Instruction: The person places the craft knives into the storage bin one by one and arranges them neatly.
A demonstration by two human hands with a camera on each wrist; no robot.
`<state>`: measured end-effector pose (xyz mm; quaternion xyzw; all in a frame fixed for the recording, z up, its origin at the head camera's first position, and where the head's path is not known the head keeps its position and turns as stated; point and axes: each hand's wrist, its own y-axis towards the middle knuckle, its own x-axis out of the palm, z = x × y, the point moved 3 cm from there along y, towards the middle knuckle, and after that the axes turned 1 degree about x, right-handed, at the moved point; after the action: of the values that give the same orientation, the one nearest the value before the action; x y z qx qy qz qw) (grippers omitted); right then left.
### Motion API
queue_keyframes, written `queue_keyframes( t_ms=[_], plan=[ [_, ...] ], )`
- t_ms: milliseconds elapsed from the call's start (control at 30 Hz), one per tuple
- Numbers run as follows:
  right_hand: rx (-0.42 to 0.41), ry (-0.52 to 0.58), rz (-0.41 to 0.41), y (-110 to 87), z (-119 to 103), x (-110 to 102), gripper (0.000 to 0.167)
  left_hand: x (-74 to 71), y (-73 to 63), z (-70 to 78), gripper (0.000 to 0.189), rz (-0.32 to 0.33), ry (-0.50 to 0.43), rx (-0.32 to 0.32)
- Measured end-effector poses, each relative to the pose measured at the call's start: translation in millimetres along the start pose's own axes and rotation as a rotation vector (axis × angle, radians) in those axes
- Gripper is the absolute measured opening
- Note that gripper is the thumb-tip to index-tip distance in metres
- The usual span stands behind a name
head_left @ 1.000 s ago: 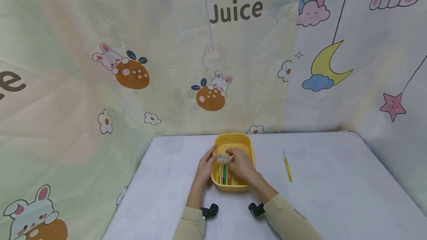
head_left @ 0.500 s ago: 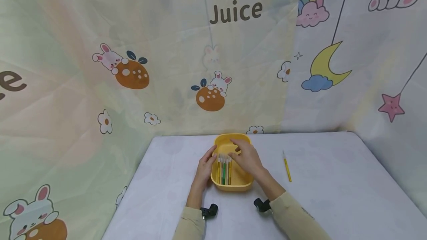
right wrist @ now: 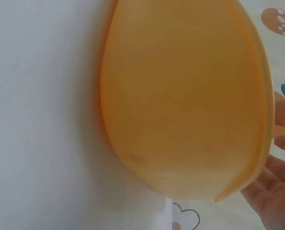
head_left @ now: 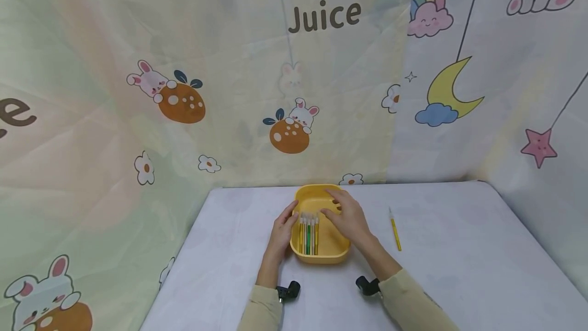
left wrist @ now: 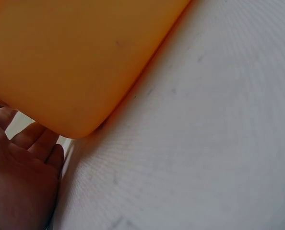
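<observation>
In the head view, a yellow plastic tray [head_left: 333, 249] stands on the white table. Several slim pencil-like sticks [head_left: 309, 236], yellow, green and pale with whitish tips, lie side by side along its left part. My left hand [head_left: 279, 231] rests on the tray's left rim with relaxed fingers; the left wrist view shows them by the tray's outer wall. My right hand [head_left: 350, 218] hovers over the tray's right side, fingers loosely bent and holding nothing. A single yellow stick with a pale tip [head_left: 396, 234] lies on the table to the right.
The white table [head_left: 459, 249] reaches forward to a printed cloth backdrop [head_left: 243, 116] with rabbits and the word Juice. More printed cloth hangs at left and right. Black wrist cameras [head_left: 289, 290] sit at both sleeves.
My right hand has drawn away from the sticks towards the right, its fingers spreading apart. The left hand, the tray and the single stick on the table stay put.
</observation>
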<state>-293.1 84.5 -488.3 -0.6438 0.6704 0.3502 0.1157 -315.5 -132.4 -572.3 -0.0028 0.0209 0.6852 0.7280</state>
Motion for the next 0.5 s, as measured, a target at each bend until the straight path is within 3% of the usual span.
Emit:
queue_keyframes(
  t_ms=[267, 500],
  plan=[
    [-0.008, 0.036, 0.061, -5.8, 10, -12, 0.06, 0.4, 0.5, -1.0, 0.04, 0.014, 0.008, -0.002],
    [0.01, 0.003, 0.095, -10.6, 21, -18, 0.063, 1.1, 0.4, -0.6, 0.041, 0.012, 0.009, -0.003]
  ],
)
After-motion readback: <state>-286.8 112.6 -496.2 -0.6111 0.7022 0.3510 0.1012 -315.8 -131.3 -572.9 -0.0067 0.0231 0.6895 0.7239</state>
